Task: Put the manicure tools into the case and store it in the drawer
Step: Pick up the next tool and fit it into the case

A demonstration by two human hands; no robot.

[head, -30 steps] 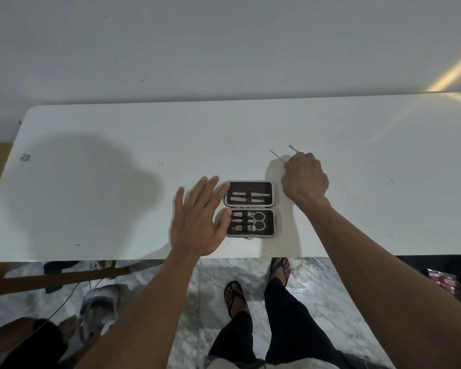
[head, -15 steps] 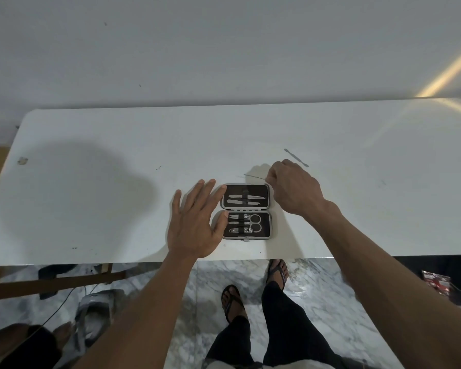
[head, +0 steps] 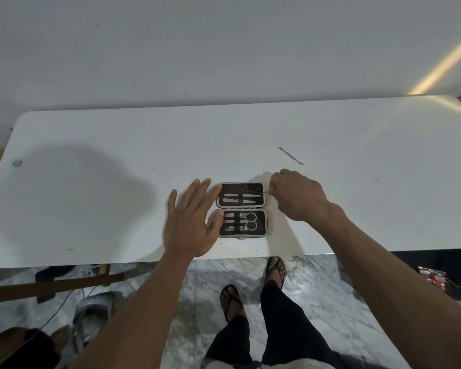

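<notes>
Two hands | right grip (head: 296, 198) pinching thin metal pick (head: 254, 193) | left (head: 190, 225) flat, spread

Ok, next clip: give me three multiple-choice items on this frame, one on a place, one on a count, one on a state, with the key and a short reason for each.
1. Where does the loose metal tool lie on the table?
A. beyond the right hand, apart from the case
B. inside the near half of the case
C. under the left hand

2. How many tools lie loose on the table outside the case?
A. none
B. one
C. three

3. What state is the case in?
A. shut and latched
B. open flat, both halves showing
C. standing on its edge

Key:
1 A, it rests on bare tabletop past the right hand, which pinches a thin pick over the far half.
2 B, only that one lies out.
3 B, both dark linings show; the left hand lies flat beside it.
</notes>
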